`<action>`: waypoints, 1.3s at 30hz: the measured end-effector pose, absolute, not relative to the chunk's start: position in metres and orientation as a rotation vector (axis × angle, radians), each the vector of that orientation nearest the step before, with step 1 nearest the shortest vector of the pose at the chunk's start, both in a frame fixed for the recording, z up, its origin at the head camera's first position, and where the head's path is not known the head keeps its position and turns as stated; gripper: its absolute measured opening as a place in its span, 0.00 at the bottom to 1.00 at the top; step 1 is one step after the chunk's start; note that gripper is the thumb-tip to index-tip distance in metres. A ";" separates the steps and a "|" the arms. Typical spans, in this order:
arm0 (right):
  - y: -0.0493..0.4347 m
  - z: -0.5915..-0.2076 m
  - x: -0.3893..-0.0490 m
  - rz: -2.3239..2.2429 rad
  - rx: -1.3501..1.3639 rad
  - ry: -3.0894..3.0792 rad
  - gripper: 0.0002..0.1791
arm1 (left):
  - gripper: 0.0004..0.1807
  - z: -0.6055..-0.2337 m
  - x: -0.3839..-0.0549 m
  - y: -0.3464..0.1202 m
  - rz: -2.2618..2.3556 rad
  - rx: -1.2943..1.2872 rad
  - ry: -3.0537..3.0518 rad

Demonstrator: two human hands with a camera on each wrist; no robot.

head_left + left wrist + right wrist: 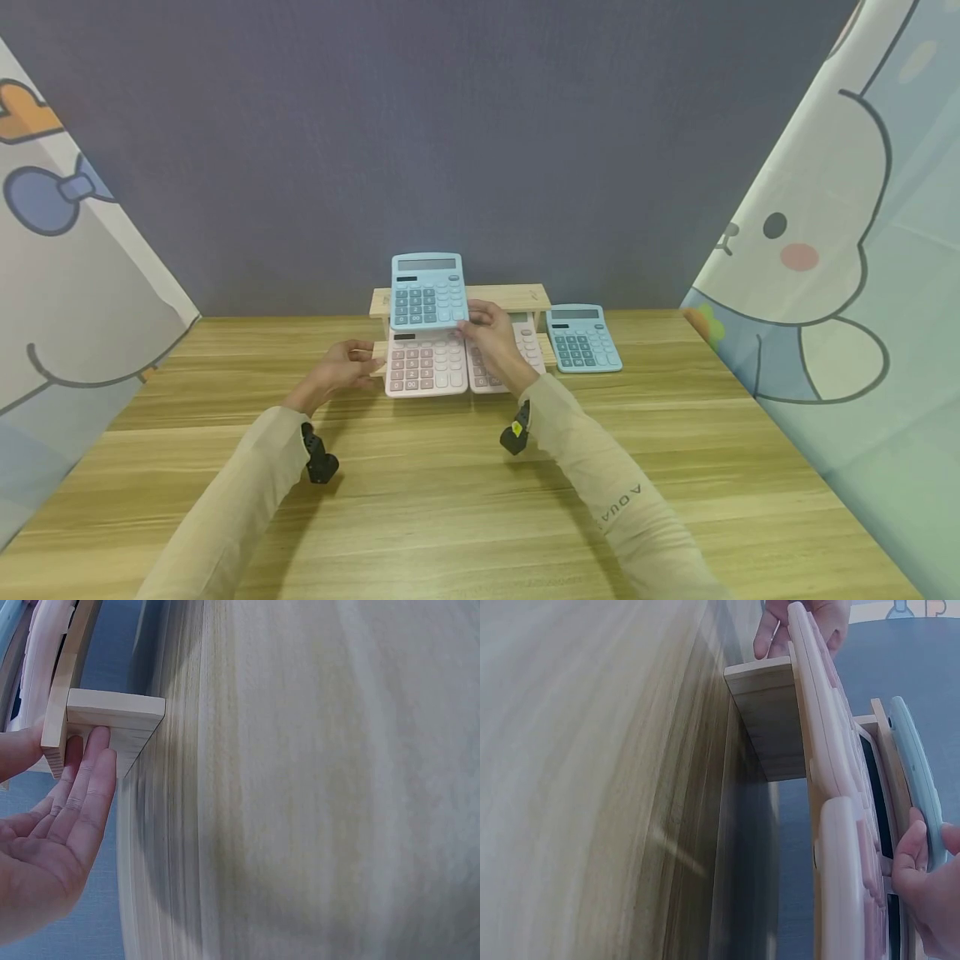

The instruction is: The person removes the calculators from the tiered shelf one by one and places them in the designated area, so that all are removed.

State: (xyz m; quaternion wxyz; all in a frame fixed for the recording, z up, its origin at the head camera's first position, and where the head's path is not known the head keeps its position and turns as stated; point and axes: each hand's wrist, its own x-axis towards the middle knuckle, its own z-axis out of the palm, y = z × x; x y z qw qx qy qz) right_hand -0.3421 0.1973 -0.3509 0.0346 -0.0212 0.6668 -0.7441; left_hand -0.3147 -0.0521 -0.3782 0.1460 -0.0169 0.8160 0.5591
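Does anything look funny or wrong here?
Only one thing: a light-blue rectangular calculator sits alone on the wood-grain table, right of the two-tier wooden rack, while two pale-pink rectangular calculators rest on it. Nothing looks spilled or broken.

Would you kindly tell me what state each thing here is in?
Wooden rack, standing upright, gripped by the left hand.
Upper blue calculator, face up, pinched by the right hand.
Left pink calculator, face up on the lower tier.
Right pink calculator, likewise, partly hidden.
Other blue calculator, face up on the table.
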 end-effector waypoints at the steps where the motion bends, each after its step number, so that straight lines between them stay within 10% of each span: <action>1: 0.197 -0.351 -0.342 -2.294 -0.065 2.040 0.27 | 0.33 -0.378 -0.315 -0.052 1.611 -0.048 2.349; 39: 0.212 -0.346 -0.339 -2.378 0.058 1.937 0.27 | 0.33 -0.379 -0.314 -0.054 1.635 -0.017 2.341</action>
